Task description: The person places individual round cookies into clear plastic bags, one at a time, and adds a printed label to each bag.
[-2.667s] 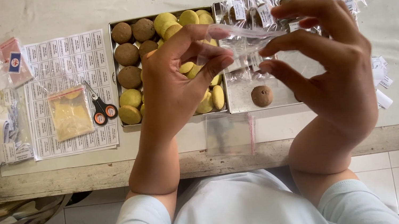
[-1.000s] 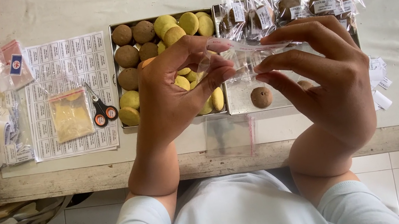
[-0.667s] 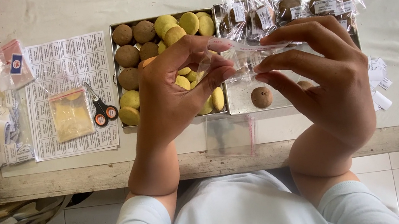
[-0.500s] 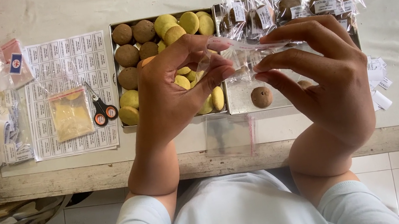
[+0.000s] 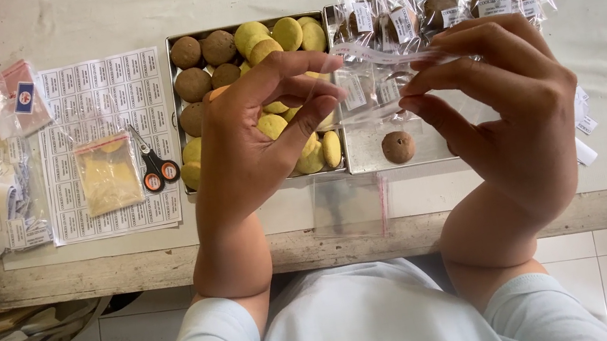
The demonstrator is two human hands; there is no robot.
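Only the head view to go on here. The person had both hands up over the table, and stretched between them was a small clear plastic bag (image 5: 375, 84), held in the air just above the seam where the two metal trays meet.

What could go wrong, as a guess: the film looked thin and slippery, so a pinch that slackened on either side could let the bag drop into the left tray (image 5: 180, 117) of loose brown and yellow round cookies (image 5: 261, 91). A harder pull might also wrinkle or tear the opening. The wrists hung right above the cookies too, so a dip could crush a few (they looked crumbly).

Fingers: the left hand (image 5: 244, 156) had thumb and forefinger closed narrow on the bag's left edge, with the other fingers fanned loosely behind. The right hand (image 5: 513, 119) pinched the right side the same way, thumb under and forefinger on top, the rest curled but relaxed. Whether anything was already inside the bag couldn't be told.

Around them: the right tray (image 5: 400, 160) held a row of cookies already wrapped in clear packets (image 5: 441, 8) along its far side, plus one bare brown cookie (image 5: 398, 146). Another empty clear bag (image 5: 349, 205) lay on the table edge near the person. Off to the left sat a printed sheet of labels (image 5: 96, 82) with small red-handled scissors (image 5: 153, 167) on it.
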